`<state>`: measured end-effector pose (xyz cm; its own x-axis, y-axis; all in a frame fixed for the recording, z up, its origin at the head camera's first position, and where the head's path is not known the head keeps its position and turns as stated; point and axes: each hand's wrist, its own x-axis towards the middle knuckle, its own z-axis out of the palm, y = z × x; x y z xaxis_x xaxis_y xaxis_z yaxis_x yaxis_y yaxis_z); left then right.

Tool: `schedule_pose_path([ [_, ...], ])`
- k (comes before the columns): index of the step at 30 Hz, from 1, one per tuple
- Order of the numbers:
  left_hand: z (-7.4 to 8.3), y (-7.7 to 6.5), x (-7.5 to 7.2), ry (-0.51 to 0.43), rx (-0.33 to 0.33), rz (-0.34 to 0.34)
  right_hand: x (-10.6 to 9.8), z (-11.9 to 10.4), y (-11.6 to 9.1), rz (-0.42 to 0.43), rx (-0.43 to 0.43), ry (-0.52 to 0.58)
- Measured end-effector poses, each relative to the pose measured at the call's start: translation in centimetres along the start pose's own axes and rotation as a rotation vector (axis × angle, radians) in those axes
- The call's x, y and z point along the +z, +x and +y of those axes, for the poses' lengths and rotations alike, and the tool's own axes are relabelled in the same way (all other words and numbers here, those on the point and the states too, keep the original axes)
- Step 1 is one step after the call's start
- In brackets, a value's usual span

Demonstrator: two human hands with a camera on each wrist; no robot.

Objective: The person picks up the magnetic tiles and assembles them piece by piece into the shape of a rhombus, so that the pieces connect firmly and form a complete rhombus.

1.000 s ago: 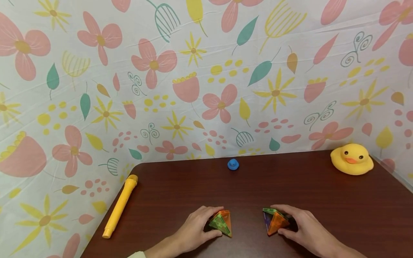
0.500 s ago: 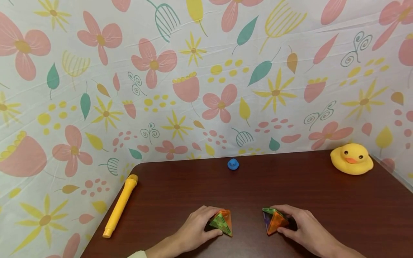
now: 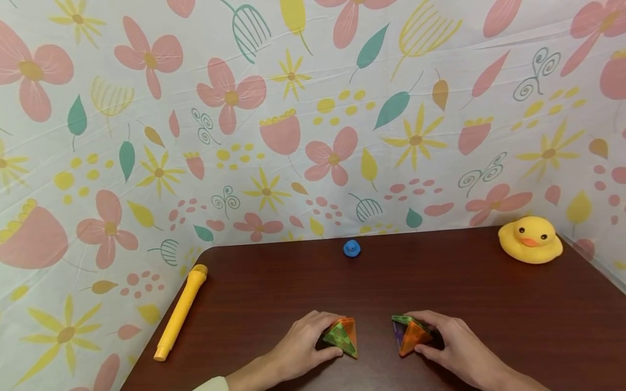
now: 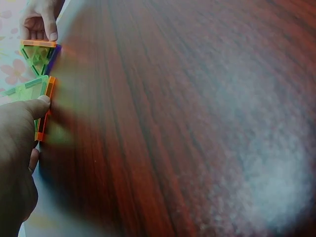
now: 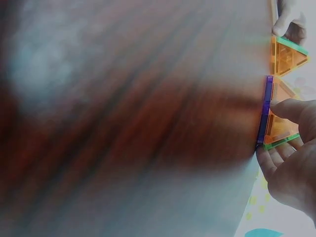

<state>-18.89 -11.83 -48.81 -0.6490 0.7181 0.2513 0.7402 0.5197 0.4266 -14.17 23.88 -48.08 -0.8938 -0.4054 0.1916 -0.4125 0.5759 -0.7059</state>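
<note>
In the head view my left hand (image 3: 301, 345) grips a small pyramid of translucent green and orange magnetic tiles (image 3: 342, 338), thumb at its near side and fingers behind. Across a narrow gap, my right hand (image 3: 457, 345) holds a second tile pyramid (image 3: 412, 335) with green, orange and purple faces. Both pyramids are at the front middle of the table, points facing up or inward. The left wrist view shows the thumb pressing the green tile (image 4: 29, 90) beside an orange one. In the right wrist view, fingers and thumb pinch the orange and purple pyramid (image 5: 281, 118).
A yellow toy microphone (image 3: 181, 313) lies along the table's left edge. A small blue duck (image 3: 351, 248) sits at the back middle, and a large yellow duck (image 3: 530, 240) at the back right corner. A flower-printed cloth (image 3: 293, 119) hangs behind the dark brown table (image 3: 274, 282).
Both hands have moved slightly inward with their pyramids, so the gap between the two is narrower. The head view has shifted a little.
</note>
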Motion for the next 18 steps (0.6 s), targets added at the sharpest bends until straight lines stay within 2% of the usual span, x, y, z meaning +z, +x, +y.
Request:
schedule_pose_path([
  [9, 0.5, 0.8, 0.4, -0.007, -0.015, -0.034, 0.7, -0.4, 0.4, -0.008, -0.053, 0.013],
  [18, 1.2, 1.5, 0.8, 0.009, 0.005, -0.044, 1.3, -0.9, 0.7, -0.015, -0.074, 0.013],
])
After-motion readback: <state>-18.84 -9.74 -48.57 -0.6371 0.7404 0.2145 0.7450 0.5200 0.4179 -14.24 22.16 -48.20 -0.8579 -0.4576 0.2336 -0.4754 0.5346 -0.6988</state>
